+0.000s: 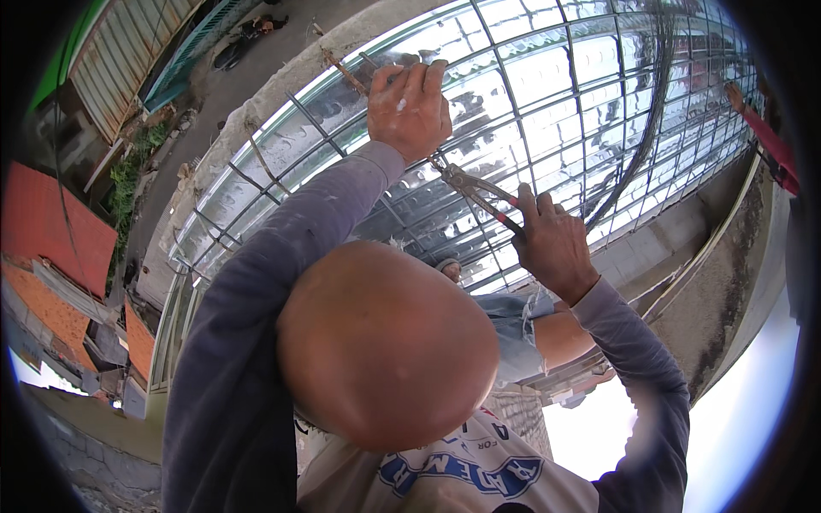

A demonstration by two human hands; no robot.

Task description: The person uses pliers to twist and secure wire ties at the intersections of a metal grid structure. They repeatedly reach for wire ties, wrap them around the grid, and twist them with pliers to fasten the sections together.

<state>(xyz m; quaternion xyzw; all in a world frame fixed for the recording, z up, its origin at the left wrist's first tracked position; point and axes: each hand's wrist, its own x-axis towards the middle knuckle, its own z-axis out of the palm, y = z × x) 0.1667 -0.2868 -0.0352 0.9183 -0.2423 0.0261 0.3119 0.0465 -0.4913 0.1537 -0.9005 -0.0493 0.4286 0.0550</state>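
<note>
My right hand is closed round the red-tipped handles of a pair of end-cutting pincers. The pincers' jaws meet the steel wire mesh just below my left hand; what lies between them is too small to make out. My left hand is curled over the mesh near its far left edge, fingers bent round a bar. Under the mesh lies shiny ribbed metal sheeting, bright with reflections.
A bundle of thin dark wire drapes across the mesh. At far right, another person's hand and red sleeve reach over it. Mesh bar ends stick out toward a rough concrete edge. Beyond it, lower down, runs a street.
</note>
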